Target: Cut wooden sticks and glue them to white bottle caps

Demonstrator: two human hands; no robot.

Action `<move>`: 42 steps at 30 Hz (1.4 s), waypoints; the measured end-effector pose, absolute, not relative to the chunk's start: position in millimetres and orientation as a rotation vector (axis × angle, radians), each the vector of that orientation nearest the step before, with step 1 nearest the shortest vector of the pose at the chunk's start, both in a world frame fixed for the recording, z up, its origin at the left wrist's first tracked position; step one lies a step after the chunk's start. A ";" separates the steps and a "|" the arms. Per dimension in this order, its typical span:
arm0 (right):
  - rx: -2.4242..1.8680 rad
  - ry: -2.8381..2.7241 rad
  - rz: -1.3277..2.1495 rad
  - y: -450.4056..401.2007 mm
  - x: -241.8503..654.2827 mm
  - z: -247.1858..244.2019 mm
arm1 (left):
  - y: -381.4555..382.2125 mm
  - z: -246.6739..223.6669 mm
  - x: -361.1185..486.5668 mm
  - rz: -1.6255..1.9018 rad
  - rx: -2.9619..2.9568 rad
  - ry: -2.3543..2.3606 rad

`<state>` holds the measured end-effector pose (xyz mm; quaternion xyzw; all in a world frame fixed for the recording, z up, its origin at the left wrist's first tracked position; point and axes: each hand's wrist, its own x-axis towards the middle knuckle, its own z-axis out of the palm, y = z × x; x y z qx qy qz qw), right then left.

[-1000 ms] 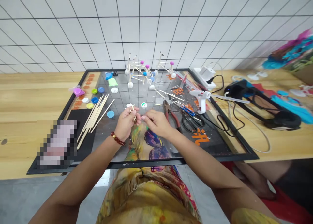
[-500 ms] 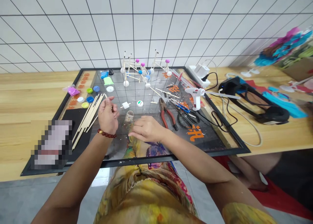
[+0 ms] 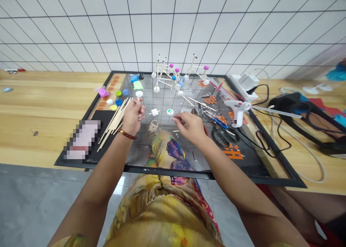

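Observation:
My left hand (image 3: 133, 116) is closed just right of a bundle of thin wooden sticks (image 3: 112, 124). A pale bit shows at its fingertips, too small to name. My right hand (image 3: 190, 126) hovers over the glass with fingers loosely bent and nothing visible in them. Its fingertips are close to a white bottle cap with a green mark (image 3: 170, 112), apart from it. Left of that cap lies a white square piece with a stick through it (image 3: 154, 112). Pliers (image 3: 195, 112) are partly hidden behind my right hand.
Stick frames with white wheels (image 3: 173, 77) stand at the back. Coloured caps (image 3: 118, 102) and clay packets (image 3: 137, 85) lie at left. Scissors (image 3: 224, 131), a hot glue gun (image 3: 238, 112), its cable and a power strip (image 3: 244, 86) occupy the right. A pixelated rectangle (image 3: 83, 139) covers the left corner.
The view has swung left. My right hand has moved away from the front middle, forward and right to beside the green-marked cap, its fingers now bent. My left hand stays closed by the sticks.

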<state>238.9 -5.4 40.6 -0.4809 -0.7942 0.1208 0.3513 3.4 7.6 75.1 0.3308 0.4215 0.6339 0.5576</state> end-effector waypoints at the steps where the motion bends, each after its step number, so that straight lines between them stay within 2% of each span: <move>1: -1.229 -1.982 0.425 -4.4 235.1 39.2 | 4.0 73.3 8.3 1.384 0.855 0.986; 5: -1.086 -1.711 0.926 -2.3 212.4 37.0 | -10.1 64.2 25.8 0.987 1.070 0.937; 7: -0.997 -1.607 1.123 -1.6 202.3 39.4 | -13.0 60.3 31.0 0.900 1.097 0.942; 10: -0.974 -1.486 1.225 1.8 194.8 46.5 | -11.8 58.9 31.8 0.889 1.159 1.012; 16: -1.090 -1.461 1.212 22.3 202.1 55.3 | -11.6 74.4 2.0 1.294 1.631 1.443; 19: -1.224 -1.699 1.179 31.7 207.6 53.4 | -12.1 75.3 -15.8 1.117 1.630 1.621; 23: -1.507 -2.115 0.832 42.1 206.1 53.8 | -1.3 61.6 -20.9 0.870 1.400 1.693; 32: -1.743 -2.189 0.478 53.6 191.0 55.0 | 21.8 48.9 -5.2 0.940 1.198 1.742; 42: -1.706 -2.268 0.401 51.2 185.3 44.1 | 27.9 44.9 2.3 0.888 1.228 1.825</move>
